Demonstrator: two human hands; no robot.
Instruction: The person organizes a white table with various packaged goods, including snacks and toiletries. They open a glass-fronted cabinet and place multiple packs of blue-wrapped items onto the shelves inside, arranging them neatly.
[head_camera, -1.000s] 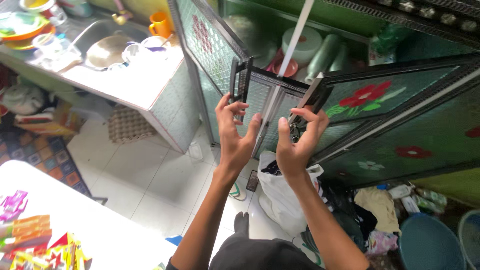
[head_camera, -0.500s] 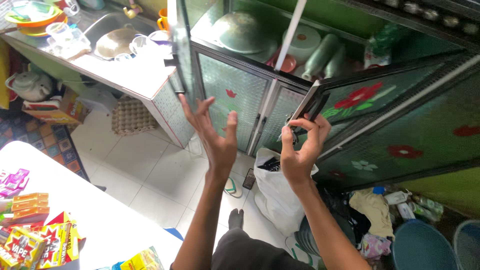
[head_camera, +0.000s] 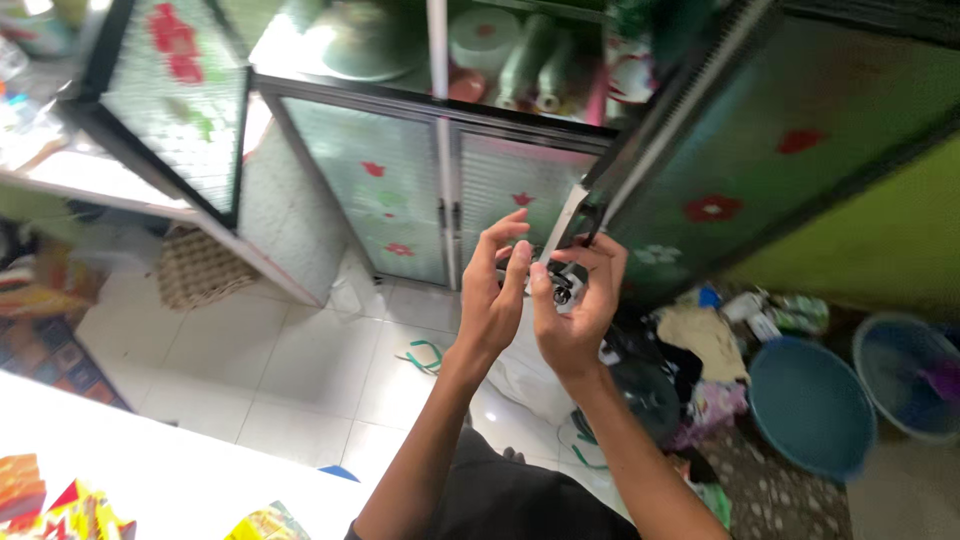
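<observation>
Where doors gape — cabinet (head_camera: 440, 110), bowl (head_camera: 365, 40), rolls (head_camera: 525, 60) inside.

White tiled floor (head_camera: 260, 350), a glass-door cabinet with red flower prints (head_camera: 400, 200), lime green wall (head_camera: 900, 250), two blue plastic basins (head_camera: 810, 405), daylight coming in top left

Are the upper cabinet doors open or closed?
Open. The left door and right door swing outward, showing a metal bowl on the shelf inside.

A home kitchen — a glass-door metal cupboard with red flower prints (head_camera: 400, 205) keeps a round metal lid (head_camera: 365, 40) and plates, white floor tiles (head_camera: 270, 365) lie below, and blue plastic basins (head_camera: 810, 405) stand far right.
</observation>
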